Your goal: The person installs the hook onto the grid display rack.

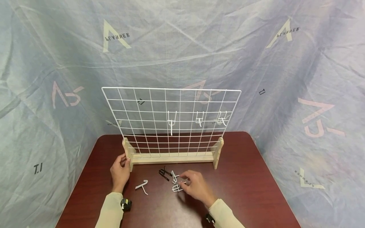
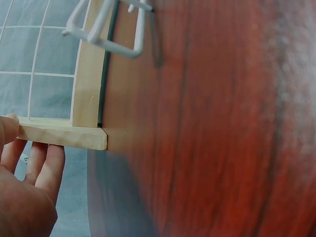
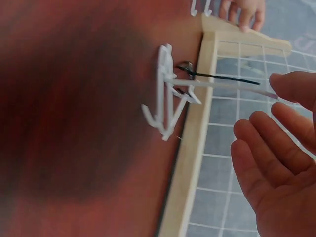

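My left hand (image 1: 119, 172) grips the near left wooden side support (image 2: 64, 136) of a stand, thumb on one side and fingers on the other. The stand carries a white wire grid panel (image 1: 172, 119). Above the table my right hand (image 1: 196, 186) has its thumb and index finger apart around the raised prong tip of a white wire hook (image 3: 165, 94); whether they touch it is unclear. A second white hook (image 1: 174, 177) and black hooks (image 1: 163, 172) lie beside it. Another white hook (image 1: 142, 186) lies farther left, near my left hand.
Three white hooks hang on the grid: a middle hook (image 1: 171, 123), another hook (image 1: 199, 119) and one hook (image 1: 221, 119) near the right edge. A wooden crossbar (image 1: 174, 158) joins the supports on the dark red table (image 1: 242, 190). Printed grey sheeting (image 1: 182, 47) surrounds it.
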